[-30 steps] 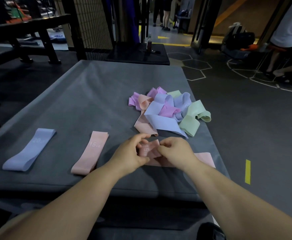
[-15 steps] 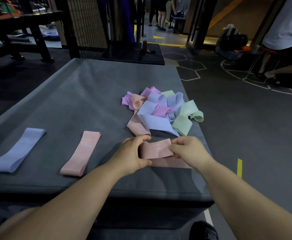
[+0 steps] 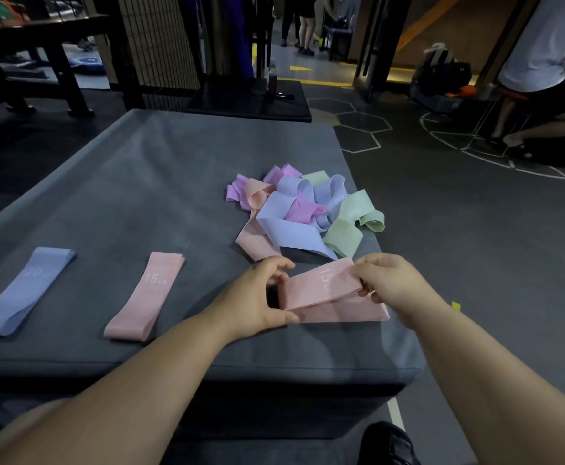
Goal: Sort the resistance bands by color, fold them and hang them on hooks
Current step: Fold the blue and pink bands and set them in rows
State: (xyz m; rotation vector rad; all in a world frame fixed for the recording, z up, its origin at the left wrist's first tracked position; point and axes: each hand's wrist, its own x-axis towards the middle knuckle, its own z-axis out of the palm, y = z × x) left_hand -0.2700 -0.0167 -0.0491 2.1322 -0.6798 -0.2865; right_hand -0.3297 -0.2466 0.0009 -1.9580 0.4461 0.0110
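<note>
View: head camera, looking forward and down over your forearms.
Bench: a grey padded bench [image 3: 156, 169] fills the middle of the view and carries every band.
Left hand: your left hand [image 3: 257, 297] is curled, with thumb below and fingers above, and pinches the left end of the peach band [image 3: 321, 286].
Right hand: your right hand [image 3: 391, 286] pinches the right end of the upper layer of that band between thumb and fingers.
Held band, position: it sits near the front right of the bench, between your two hands, just in front of the heap.
Held band, form: it is doubled over. The upper layer is lifted and tilted, with "15" printed on it. The lower layer lies flat on the bench and reaches out past your right hand.
Heap: the heap of bands [image 3: 304, 213] lies behind your hands near the right edge, with peach, lavender, pink and pale green loops tangled together.
Sorted, middle: the flat peach band [image 3: 145, 297], marked "15", lies to the left of your left hand, apart from it.
Sorted, far left: the lavender band [image 3: 22, 292], marked "20", lies flat, well apart from the flat peach one.
Background: a bottle [image 3: 272, 78] stands on a dark platform beyond the bench, and a seated person [image 3: 542, 62] is at far right.
Foreground: a dark shoe [image 3: 388, 444] shows at the lower edge.
</note>
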